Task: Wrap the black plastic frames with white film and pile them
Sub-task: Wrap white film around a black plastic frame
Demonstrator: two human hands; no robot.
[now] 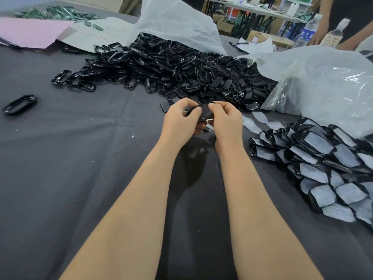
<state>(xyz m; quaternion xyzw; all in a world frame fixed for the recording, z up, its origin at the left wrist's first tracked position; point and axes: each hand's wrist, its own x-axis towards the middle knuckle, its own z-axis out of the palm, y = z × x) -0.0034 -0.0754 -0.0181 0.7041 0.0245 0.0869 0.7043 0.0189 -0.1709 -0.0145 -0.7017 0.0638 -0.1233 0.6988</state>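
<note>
- The left hand [180,123] and right hand [226,122] both pinch one small black oval plastic frame [202,113], thumbs on top and fingers curled beneath, just above the table's middle.
- Whether film is already on this frame cannot be told.
- To do it well, I judge: keep the frame steady, lay the film flat and press its edges down without creases.
- The strip of white film pieces [260,120] lies just right of the hands.
- The pile of film-wrapped frames [327,164] sits farther right; the loose heap of bare black frames [171,67] spills behind from a white plastic bag [175,21].
- A dark grey cloth [80,158] covers the table; another person's arm [323,27] and a clear water bottle [308,31] are at the far right.
</note>
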